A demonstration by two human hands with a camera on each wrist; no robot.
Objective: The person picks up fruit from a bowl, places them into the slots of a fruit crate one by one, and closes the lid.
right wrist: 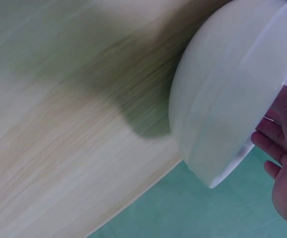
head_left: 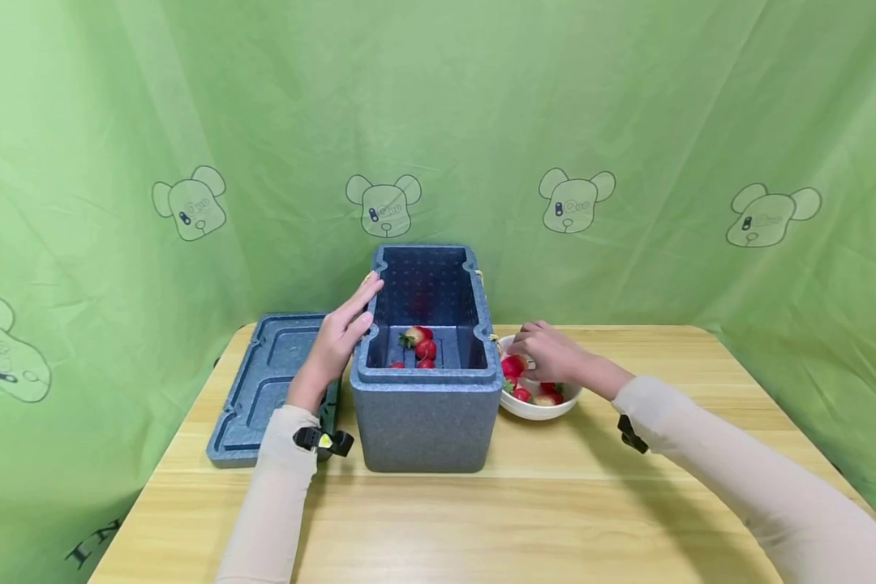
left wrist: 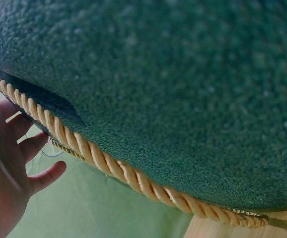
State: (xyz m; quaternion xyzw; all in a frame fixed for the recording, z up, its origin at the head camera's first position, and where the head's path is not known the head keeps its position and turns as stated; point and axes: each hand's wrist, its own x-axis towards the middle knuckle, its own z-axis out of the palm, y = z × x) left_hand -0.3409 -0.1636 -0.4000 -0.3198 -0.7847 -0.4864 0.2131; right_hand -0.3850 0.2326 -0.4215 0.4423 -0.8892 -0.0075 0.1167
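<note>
My left hand (head_left: pixel 333 345) rests with straight, spread fingers on the left rim of a blue-grey foam box (head_left: pixel 425 426). In the left wrist view a twisted gold rope (left wrist: pixel 118 168) runs along the box's side, near that hand. Inside the box, several strawberries (head_left: pixel 426 349) lie on the floor, some partly hidden by the front wall. To its right stands a white bowl (head_left: pixel 533 411) with several more strawberries (head_left: pixel 547 399). My right hand (head_left: pixel 551 350) reaches down into the bowl, fingers bent beside a red strawberry (head_left: pixel 513 366); whether it pinches that one I cannot tell.
The box's lid (head_left: pixel 273 389) lies flat on the wooden table (head_left: pixel 409 527), left of the box and partly behind my left forearm. A green cloth (head_left: pixel 482 105) with printed bear heads hangs behind the table and along both sides.
</note>
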